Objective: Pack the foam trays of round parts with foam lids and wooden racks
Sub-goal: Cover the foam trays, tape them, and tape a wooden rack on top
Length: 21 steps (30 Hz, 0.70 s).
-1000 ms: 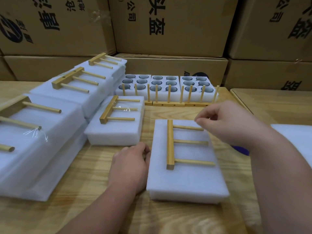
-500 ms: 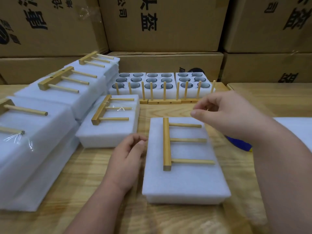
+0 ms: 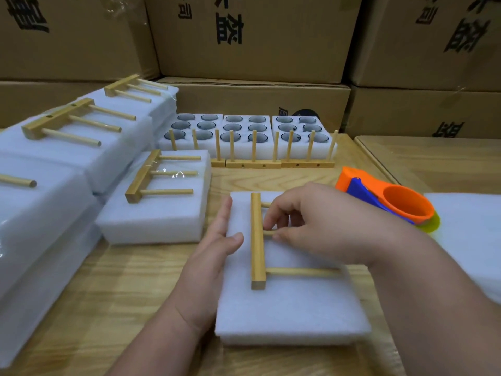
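Observation:
A white foam pack (image 3: 292, 308) lies on the wooden table in front of me, closed by a foam lid. A wooden rack (image 3: 257, 240) with three pegs lies flat on it. My left hand (image 3: 214, 251) rests straight-fingered against the pack's left edge, thumb on the lid. My right hand (image 3: 322, 223) pinches the rack's middle peg. At the back stand three open foam trays (image 3: 245, 131) of round parts, with upright wooden racks (image 3: 253, 164) in front of them.
Finished packs with racks on top lie to the left (image 3: 154, 210) and are stacked at far left (image 3: 67, 147). An orange and blue tape dispenser (image 3: 387, 199) sits at right beside foam sheets (image 3: 471, 234). Cardboard boxes (image 3: 244, 36) wall off the back.
My right hand came down from above the rack and pinched its middle peg. My left hand slid up along the pack's left edge and straightened. The tape dispenser came into view.

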{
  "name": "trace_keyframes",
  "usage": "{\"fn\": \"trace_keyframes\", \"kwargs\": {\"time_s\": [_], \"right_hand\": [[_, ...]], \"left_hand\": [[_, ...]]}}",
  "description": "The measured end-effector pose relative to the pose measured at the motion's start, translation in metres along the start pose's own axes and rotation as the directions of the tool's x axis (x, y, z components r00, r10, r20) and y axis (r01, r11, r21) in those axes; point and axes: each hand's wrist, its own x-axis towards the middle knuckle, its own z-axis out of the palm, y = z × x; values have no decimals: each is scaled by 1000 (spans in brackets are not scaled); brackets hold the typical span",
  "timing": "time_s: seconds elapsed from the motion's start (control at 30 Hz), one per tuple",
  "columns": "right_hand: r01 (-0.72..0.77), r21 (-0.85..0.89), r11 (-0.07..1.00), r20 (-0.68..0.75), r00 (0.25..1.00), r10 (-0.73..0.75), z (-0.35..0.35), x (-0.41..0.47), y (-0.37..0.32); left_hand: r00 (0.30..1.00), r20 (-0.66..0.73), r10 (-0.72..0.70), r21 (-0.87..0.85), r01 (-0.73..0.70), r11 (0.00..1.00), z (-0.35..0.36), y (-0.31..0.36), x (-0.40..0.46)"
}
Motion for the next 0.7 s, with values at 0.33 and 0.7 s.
{"fn": "trace_keyframes", "kwargs": {"time_s": [0.33,0.7], "right_hand": [[12,31,999,8,1000,-13,-4,-3,6],[-61,203,977,-113,990,85,-25,-11,19]], "left_hand": [[999,-43,22,43,-21,999,11,1,3],[991,-26,134,236,-124,964,5,-3,3]]}}
